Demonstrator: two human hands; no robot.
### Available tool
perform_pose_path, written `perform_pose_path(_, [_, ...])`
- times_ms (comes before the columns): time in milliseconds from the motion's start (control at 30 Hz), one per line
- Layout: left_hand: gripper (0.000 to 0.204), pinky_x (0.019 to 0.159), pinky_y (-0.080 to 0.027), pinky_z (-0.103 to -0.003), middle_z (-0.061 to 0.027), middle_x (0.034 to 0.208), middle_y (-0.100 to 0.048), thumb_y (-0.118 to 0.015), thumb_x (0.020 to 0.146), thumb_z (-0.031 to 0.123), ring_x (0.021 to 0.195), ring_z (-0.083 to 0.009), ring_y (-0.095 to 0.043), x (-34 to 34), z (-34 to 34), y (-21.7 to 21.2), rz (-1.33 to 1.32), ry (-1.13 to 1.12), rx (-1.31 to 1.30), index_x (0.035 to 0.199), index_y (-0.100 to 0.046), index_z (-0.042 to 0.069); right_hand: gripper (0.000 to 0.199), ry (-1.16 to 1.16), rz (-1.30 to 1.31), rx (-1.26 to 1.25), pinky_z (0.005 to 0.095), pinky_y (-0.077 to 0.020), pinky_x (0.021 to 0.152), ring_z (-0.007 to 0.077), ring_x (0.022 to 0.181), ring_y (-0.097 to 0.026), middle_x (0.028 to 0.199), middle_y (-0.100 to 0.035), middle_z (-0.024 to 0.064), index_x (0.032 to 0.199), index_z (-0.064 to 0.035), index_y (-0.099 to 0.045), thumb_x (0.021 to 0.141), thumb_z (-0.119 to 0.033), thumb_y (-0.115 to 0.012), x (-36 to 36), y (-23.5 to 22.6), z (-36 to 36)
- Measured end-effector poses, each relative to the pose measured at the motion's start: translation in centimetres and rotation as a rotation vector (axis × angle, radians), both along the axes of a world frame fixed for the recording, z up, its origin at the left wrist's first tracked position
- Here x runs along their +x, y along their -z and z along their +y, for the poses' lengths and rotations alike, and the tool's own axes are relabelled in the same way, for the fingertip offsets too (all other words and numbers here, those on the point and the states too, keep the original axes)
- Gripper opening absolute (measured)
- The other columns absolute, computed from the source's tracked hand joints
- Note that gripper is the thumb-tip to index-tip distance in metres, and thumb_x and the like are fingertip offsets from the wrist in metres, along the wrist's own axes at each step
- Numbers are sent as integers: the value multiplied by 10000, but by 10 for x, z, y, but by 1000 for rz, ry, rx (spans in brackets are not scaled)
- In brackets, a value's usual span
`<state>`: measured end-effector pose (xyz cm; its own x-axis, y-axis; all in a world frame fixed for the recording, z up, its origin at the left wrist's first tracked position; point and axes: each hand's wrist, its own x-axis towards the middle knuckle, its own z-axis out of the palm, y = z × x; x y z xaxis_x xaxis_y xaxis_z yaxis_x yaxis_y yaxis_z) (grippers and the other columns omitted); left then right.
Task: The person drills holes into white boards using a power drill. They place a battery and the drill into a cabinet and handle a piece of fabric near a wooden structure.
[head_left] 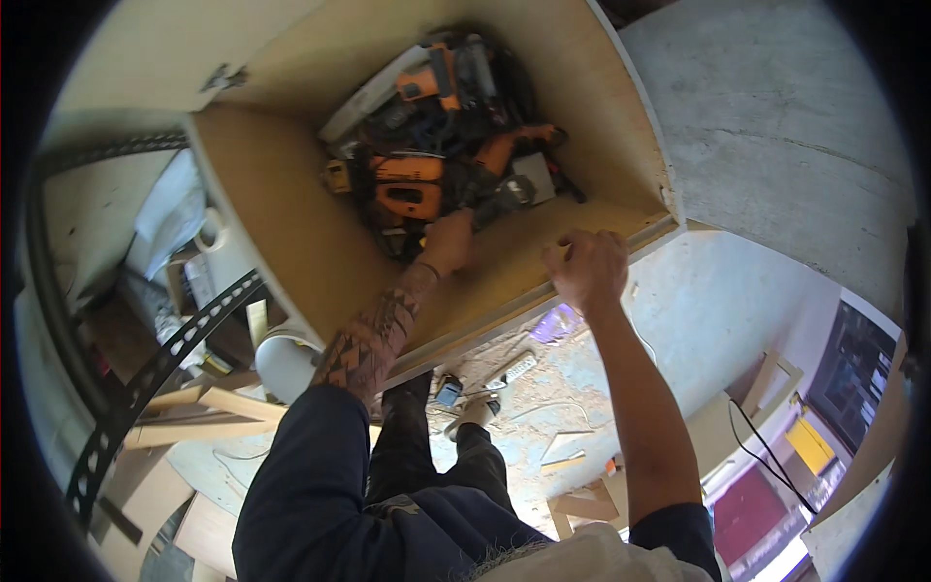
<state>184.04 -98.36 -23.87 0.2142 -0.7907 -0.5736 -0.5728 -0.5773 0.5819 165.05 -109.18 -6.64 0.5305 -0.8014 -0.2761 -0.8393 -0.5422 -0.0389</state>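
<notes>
My left hand (448, 242) reaches into a deep wooden box (257, 189), down at the near edge of a heap of power tools. Its fingertips are lost among dark tool parts, so its grip cannot be made out. Just beyond it lies an orange-and-black power tool (407, 184) with a loop handle. A second orange tool (504, 147) slants to the right, near a grey-black cylindrical part (514, 194). My right hand (590, 272) is over the box's front edge, fingers loosely bent, a gap showing between thumb and fingers. Nothing shows in it.
Farther back in the box are another orange-and-black tool (427, 82) and a pale long piece (373, 92). A perforated dark metal strip (175, 349) curves along the left, by a white bucket (288, 359). Below, a power strip (511, 371) lies on the littered floor (543, 417).
</notes>
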Motion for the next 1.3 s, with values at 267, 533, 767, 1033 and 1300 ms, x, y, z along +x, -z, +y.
perform_pose_path(267, [533,901,-495,-491,-234,1091,-653,-735,884,195,1015,-406,-635,20,76,-220,-154,-133,-387,1318,-554,-56,642,498,-824,760,409,-469,1008,283,1080,-684,1020,-766,131,1207,-35,-721,933,-612,-669,68,-22,66])
perform_pose_path(533, [627,983,-465,-509,-270,1148,-616,-710,819,19,1126,-444,-577,-7,162,-300,-109,-169,-640,1400,-500,-86,308,948,-1467,1036,277,-548,700,155,843,-677,906,-671,58,1151,-5,-594,1010,-256,-702,112,-113,176])
perform_pose_path(767, [423,1004,-487,-391,-189,1212,-654,-685,927,92,1122,-316,-632,29,238,-316,114,-392,-740,1335,-613,5,88,1493,-1624,1292,365,-539,694,179,666,-580,758,-575,26,983,-109,-579,977,-194,-603,73,-138,212])
perform_pose_path(1033, [264,765,-498,-291,-97,920,-669,-549,973,242,812,-145,-622,10,255,-254,1068,-1099,-610,1015,-645,-1,376,1518,-1725,1385,327,-524,668,148,641,-535,708,-521,-9,1329,-150,-599,964,-242,-597,76,-144,249])
perform_pose_path(1300, [346,649,-448,-332,-100,751,-611,-502,969,249,685,-183,-577,47,230,-246,249,-735,-983,817,-637,-31,296,1494,-1747,1444,323,-481,627,129,617,-510,706,-507,-25,1290,-153,-598,1005,-231,-594,104,-142,245])
